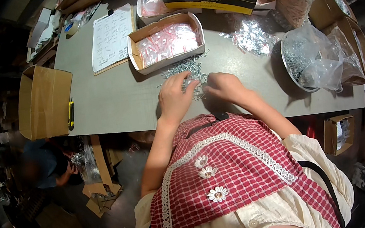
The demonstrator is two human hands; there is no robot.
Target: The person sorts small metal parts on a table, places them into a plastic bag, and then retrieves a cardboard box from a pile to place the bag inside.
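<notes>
A loose heap of small silver screws (192,64) lies on the grey table before me. My left hand (174,95) is curled over the near left side of the heap, its thumb bent toward the fingers. Something small and pale shows between them, too unclear to name. Just right of the heap, my right hand (226,87) is closed, with its fingertips turned in toward the left hand. Whatever it pinches is hidden. Right behind the screws stands an open white carton (135,57) of small clear bags with red strips (167,41).
A clipboard with a written sheet (111,40) lies at left, beyond a cardboard box (45,103) and a yellow cutter (71,113). At right are a metal bowl (289,73) of screws under plastic and a pile of small packets (253,36). Another person (45,163) works lower left.
</notes>
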